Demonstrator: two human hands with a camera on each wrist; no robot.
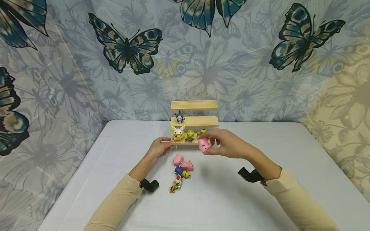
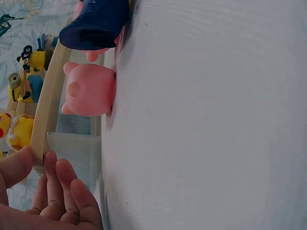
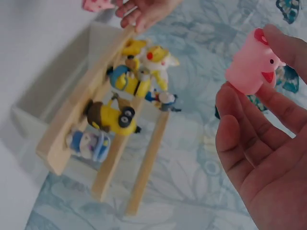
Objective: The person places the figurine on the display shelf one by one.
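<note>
1. Both hands work at the middle of the head view: the right hand (image 1: 228, 144) pinches a small pink pig figure (image 1: 204, 145) between thumb and fingertips, lifted just off the front of the lowest shelf; the left hand (image 1: 159, 148) rests with loosely curled fingers against the left end of that shelf, holding nothing that I can make out.
2. Seen from the right wrist, the pig figure (image 3: 252, 62) is smooth, rounded, glossy plastic with a red mouth, gripped at the upper right of the frame.
3. Nearest the camera, low in the middle of the frame, a cluster of loose toys (image 1: 181, 171) lies on the worktop (image 1: 260, 199), which is covered in a plain pale cloth: two more pink pigs, a dark blue piece, and yellow figures.
4. Behind the hands stands a stepped rack (image 1: 194, 121) of three flat, pale, grained wooden boards.
5. On its lowest board sit a yellow-and-white eared figure (image 1: 177, 133) and a goggled yellow figure (image 1: 189, 135); a small dark blue figure (image 1: 179, 117) stands one board up.
6. Farthest back hangs a soft printed backdrop (image 1: 86, 64) with large teal butterflies and faded flowers.
</note>
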